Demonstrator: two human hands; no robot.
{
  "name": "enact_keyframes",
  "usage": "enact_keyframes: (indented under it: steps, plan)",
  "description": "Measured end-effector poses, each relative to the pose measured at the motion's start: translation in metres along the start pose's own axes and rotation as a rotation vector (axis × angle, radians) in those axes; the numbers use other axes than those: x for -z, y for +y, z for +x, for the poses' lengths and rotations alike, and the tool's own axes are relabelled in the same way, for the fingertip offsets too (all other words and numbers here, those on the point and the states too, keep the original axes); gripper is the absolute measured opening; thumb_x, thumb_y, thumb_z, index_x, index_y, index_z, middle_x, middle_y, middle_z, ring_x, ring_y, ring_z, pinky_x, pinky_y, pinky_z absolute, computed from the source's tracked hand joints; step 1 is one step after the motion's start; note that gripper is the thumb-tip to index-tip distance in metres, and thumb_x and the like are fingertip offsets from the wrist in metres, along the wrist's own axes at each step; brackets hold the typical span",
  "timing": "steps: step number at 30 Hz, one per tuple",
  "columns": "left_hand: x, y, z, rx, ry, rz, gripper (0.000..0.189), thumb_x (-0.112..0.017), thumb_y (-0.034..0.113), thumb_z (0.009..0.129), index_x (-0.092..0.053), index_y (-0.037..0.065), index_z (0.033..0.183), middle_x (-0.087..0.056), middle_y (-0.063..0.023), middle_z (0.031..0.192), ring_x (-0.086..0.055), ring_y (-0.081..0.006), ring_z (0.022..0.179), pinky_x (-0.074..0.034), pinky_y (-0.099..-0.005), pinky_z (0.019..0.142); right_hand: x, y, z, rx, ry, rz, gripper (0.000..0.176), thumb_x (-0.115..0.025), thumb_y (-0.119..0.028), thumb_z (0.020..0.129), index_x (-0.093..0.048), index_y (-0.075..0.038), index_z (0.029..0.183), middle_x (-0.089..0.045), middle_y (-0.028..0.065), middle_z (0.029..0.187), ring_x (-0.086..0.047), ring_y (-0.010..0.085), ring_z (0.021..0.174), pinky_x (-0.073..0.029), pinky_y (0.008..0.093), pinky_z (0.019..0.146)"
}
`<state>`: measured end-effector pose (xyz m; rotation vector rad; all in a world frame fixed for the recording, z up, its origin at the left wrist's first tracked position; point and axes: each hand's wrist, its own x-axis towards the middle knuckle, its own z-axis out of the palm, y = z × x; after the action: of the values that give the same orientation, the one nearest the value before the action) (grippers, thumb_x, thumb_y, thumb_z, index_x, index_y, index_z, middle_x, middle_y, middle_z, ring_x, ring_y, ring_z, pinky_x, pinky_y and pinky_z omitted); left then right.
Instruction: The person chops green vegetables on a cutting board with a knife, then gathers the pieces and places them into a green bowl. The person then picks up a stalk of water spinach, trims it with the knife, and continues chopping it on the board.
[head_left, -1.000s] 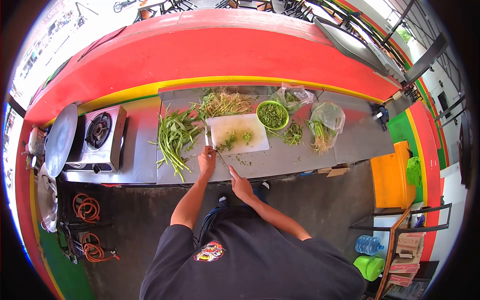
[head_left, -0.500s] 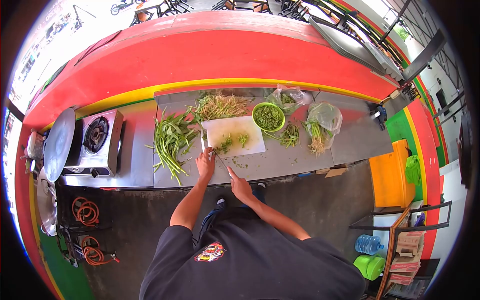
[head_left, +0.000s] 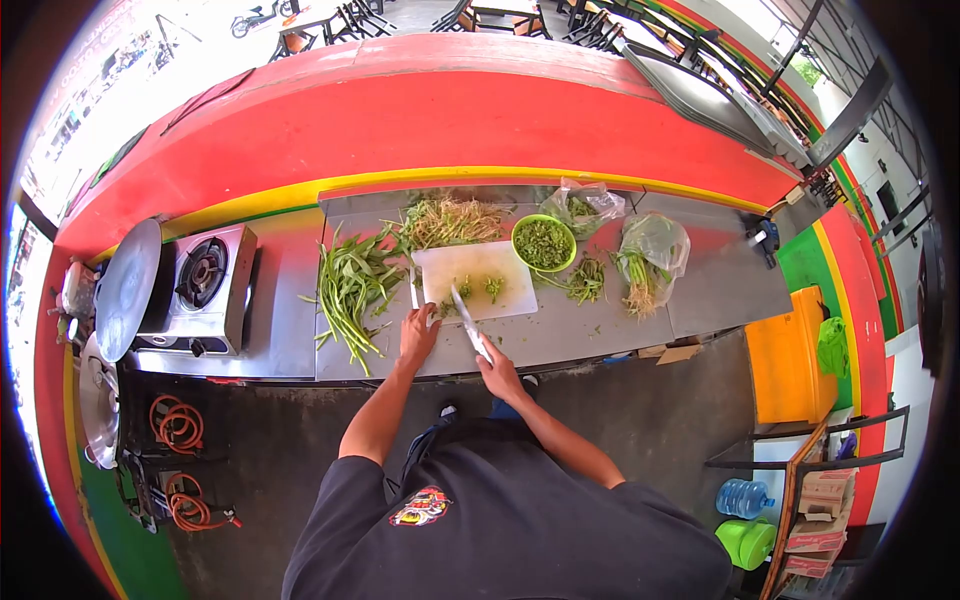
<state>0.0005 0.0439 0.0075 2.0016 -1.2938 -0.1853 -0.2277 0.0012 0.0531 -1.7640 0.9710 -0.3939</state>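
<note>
My right hand (head_left: 499, 376) grips the pale handle of a kitchen knife (head_left: 465, 313). Its blade points up and left over the white cutting board (head_left: 460, 262), close to the chopped greens. On the board lie small heaps of chopped greens (head_left: 493, 288). At the board's near left corner is my left hand (head_left: 418, 338), its fingers bunched; what they hold, if anything, is too small to make out. A thin, light strip (head_left: 413, 287) lies along the board's left edge. Beyond the board's right corner stands a lime-green bowl (head_left: 516, 247) of chopped greens.
Leafy stalks (head_left: 350, 290) lie left of the board, and rooty greens (head_left: 450, 222) behind it. Cut stems (head_left: 586, 278) and plastic bags of greens (head_left: 662, 245) are to the right. A gas stove (head_left: 200, 285) stands far left. Behind the counter rises a red wall (head_left: 430, 125).
The knife has swung from beside my left fingers to over the board, its tip now farther up. My right hand has moved slightly right. The whole view has shifted a little.
</note>
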Motion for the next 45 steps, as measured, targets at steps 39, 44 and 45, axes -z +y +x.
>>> enact_keyframes:
  steps: [39,44,45]
  plan:
    - [-0.043,0.011,0.097,-0.291,-0.113,-0.308,0.039,-0.055,0.001,0.089,-0.056,-0.008,0.127,-0.06,-0.0261,0.129,-0.055,-0.0445,0.12,-0.047,-0.0469,0.101,0.095,0.014,0.058,-0.102,0.186,-0.416,0.054,-0.053,-0.024,0.1,-0.038,-0.03,0.151,-0.068,0.0274,0.101,-0.064,0.0484,0.09,-0.052,0.0539,0.077]
    - [-0.059,0.011,0.105,-0.397,-0.076,-0.198,0.04,-0.057,0.004,0.091,-0.055,-0.007,0.129,-0.058,-0.0253,0.132,-0.056,-0.0428,0.121,-0.047,-0.0464,0.101,0.089,0.009,0.058,-0.129,0.087,-0.467,0.053,-0.053,-0.024,0.099,-0.04,-0.031,0.15,-0.068,0.0268,0.103,-0.064,0.0485,0.091,-0.053,0.0544,0.079]
    - [-0.06,0.015,0.104,-0.448,-0.087,-0.131,0.041,-0.058,0.005,0.091,-0.055,-0.007,0.129,-0.058,-0.0247,0.132,-0.056,-0.0423,0.12,-0.047,-0.0461,0.101,0.087,0.008,0.053,-0.173,0.012,-0.49,0.052,-0.054,-0.024,0.099,-0.041,-0.031,0.149,-0.069,0.026,0.104,-0.064,0.0485,0.092,-0.053,0.0546,0.079]
